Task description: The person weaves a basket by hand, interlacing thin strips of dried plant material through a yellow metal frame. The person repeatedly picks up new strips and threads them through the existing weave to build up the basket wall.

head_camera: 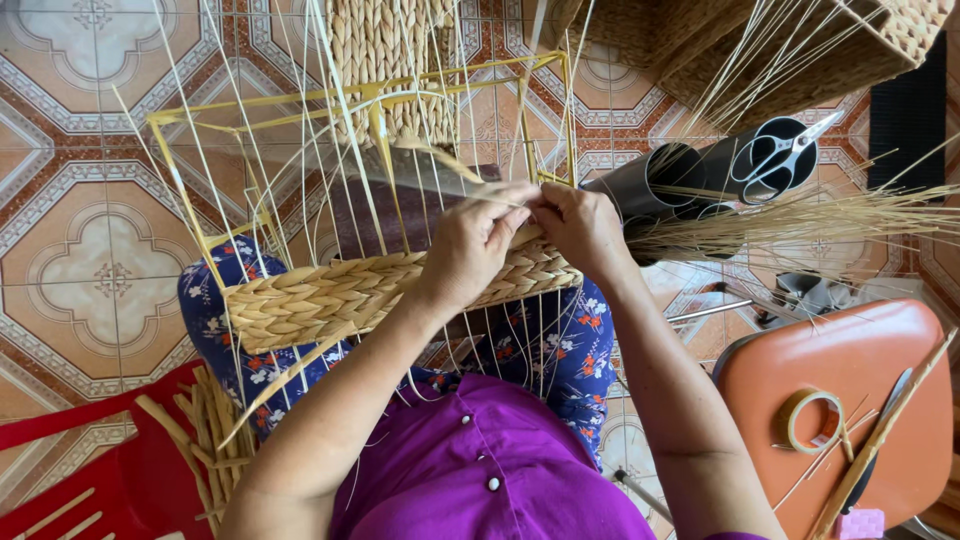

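Two bare hands are meeting at the right end of a half-woven basket [400, 285] that is resting on the person's lap, over floral-print trousers [560, 345]. The left hand [470, 245] is curling its fingers [505, 222] closed over the braided straw band, pinching a flat strand against the weave. The right hand [580, 228] is sitting just beside it, touching it, fingers bent tight on the same strand. Thin pale stakes [300, 130] are rising from the band through a yellow wire frame [350, 95]. To the right, dark tubes [700, 170] are lying on the tiled floor with scissors [785, 155] on them and a bundle of loose straw [820, 215] across them. Near right, an orange stool [850, 365] is bearing a roll of tape [812, 420].
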